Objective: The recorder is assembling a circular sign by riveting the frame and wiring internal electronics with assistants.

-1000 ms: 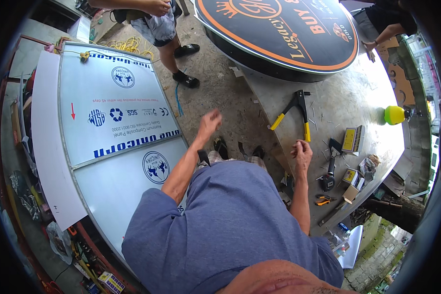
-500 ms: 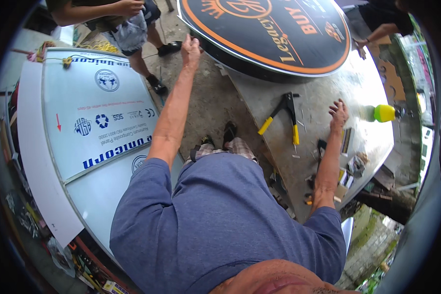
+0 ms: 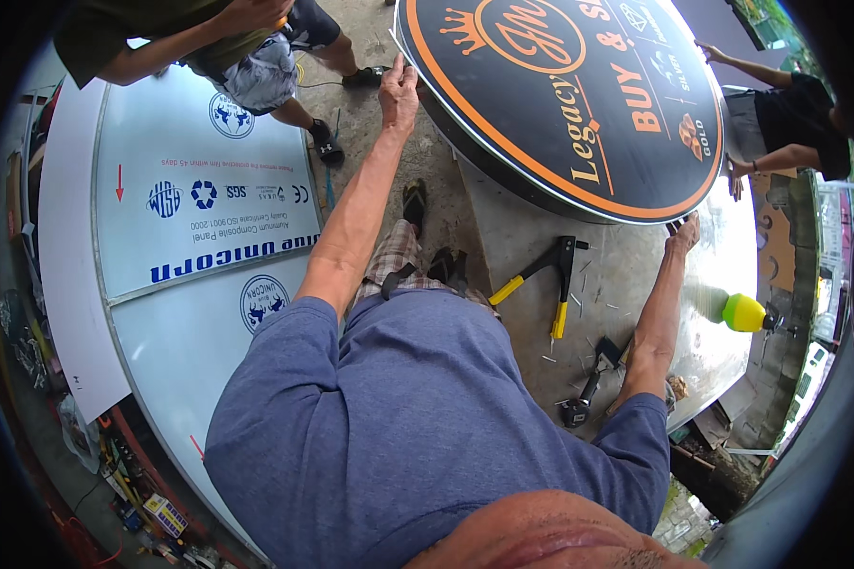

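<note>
A large round sign (image 3: 560,123), black-faced with an orange ring and lettering, reaches over the far end of a metal-topped table (image 3: 512,223). My left hand (image 3: 399,95) is closed on its left rim. At the near right rim, my right hand (image 3: 683,233) has its fingers curled around the edge, partly hidden beneath it. A co-worker's hands touch the sign's right side; the nearer one (image 3: 735,176) lies close to my right hand. On the table between my arms rests a hand riveter (image 3: 562,284) with yellow grips, with several small rivets scattered beside it.
Leaning at left are large pale-blue film-covered panels (image 3: 218,204). Another person (image 3: 256,57) stands at the upper left. A black tool (image 3: 593,384) lies near my right forearm. Farther right stands a yellow-green rounded object (image 3: 743,313). Dark clutter fills the lower left.
The sign has come nearer and rightward. My right hand, previously open over the table, now grips its near rim. My left hand has shifted slightly right with the sign.
</note>
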{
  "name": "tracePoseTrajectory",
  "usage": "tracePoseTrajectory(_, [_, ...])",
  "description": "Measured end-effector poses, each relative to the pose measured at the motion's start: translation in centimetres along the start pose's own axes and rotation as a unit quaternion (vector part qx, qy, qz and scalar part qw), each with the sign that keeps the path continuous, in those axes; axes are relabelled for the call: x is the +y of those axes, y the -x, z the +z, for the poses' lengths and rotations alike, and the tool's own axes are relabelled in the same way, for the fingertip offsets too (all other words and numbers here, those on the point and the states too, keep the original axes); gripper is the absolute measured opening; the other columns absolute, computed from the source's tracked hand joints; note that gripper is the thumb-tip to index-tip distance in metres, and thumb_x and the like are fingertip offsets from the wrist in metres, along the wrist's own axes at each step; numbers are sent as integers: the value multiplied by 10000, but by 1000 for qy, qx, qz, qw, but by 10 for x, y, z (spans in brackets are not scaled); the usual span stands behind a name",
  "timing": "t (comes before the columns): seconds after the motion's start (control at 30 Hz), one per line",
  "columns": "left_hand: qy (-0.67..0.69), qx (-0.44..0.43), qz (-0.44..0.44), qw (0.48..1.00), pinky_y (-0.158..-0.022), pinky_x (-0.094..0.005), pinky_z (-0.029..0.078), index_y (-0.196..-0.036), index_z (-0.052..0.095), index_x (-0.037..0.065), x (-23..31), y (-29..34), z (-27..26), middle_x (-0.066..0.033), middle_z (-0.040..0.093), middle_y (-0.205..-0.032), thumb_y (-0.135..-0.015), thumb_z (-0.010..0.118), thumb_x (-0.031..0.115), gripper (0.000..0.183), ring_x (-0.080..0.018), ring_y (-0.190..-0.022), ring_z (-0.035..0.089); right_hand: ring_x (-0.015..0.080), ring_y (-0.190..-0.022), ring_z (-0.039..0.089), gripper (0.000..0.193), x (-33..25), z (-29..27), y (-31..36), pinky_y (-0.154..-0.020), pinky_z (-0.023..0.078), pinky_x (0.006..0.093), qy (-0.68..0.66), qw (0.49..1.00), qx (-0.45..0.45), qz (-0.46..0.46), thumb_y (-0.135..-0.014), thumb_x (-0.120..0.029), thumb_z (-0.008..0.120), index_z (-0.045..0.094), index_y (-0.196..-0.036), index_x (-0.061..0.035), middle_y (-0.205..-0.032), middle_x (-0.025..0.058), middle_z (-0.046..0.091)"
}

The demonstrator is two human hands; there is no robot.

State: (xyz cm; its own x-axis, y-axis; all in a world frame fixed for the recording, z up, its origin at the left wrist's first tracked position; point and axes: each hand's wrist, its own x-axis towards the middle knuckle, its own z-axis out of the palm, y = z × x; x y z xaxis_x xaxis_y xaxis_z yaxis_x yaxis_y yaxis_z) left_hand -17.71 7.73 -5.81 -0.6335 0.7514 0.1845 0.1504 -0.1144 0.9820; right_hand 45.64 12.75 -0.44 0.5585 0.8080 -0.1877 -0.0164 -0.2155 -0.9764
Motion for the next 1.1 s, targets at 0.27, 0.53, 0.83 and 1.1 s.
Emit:
tracePoseTrajectory(0.27, [13,33,-20,999,-905,-316,466,-1399,543,86,42,16,8,-136,569,-1242,-973,583,150,433,-204,-1088,568,278,-1126,587,435,8,13,-19,-934,494,394,-29,995,57,-77,-1012,-283,438,545,-1318,7,-1254,125,579])
tracePoseTrajectory(0.53, [-2,8,-51,999,-990,-267,432,-1391,555,94,57,15,4,-92,541,-1302,-990,576,137,404,-149,-1170,535,308,-1057,609,351,18,18,-13,-924,488,388,416,835,95,-349,-961,-154,443,584,-1227,27,-1159,167,614])
tracePoseTrajectory(0.83, [21,-10,-2,1000,-855,-267,486,-1405,540,90,53,16,4,-96,567,-1218,-1001,561,166,411,-153,-1016,583,341,-1063,622,349,36,8,-43,-912,489,408,399,854,135,-306,-843,-195,656,629,-1114,24,-1131,161,633])
tracePoseTrajectory(1.1, [14,-13,-10,1000,-848,-260,487,-1384,549,46,44,11,0,-106,537,-1230,-988,566,160,412,-161,-1016,568,353,-1156,579,360,39,2,-49,-974,474,395,507,795,93,-319,-866,-132,630,600,-1155,81,-1196,186,624])
